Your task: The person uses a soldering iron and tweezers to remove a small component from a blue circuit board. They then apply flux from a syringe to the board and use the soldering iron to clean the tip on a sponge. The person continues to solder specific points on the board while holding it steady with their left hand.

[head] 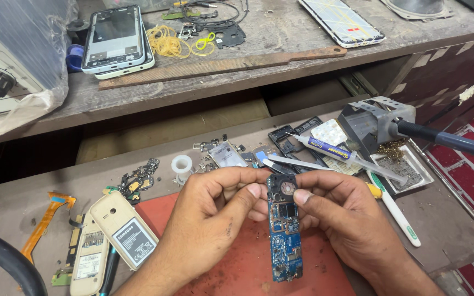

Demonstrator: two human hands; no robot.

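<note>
Between hands [281,219] — circuit board [285,235], tweezers [297,163] behind

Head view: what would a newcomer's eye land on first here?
First, the blue circuit board held upright at centre, over the red mat, between the left hand and right hand. Next, the soldering iron in its stand at right, and the beige phone shells lower left.

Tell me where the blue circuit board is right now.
In the head view, the blue circuit board stands upright at centre, pinched near its top between the left hand and right hand, above the red mat.
</note>
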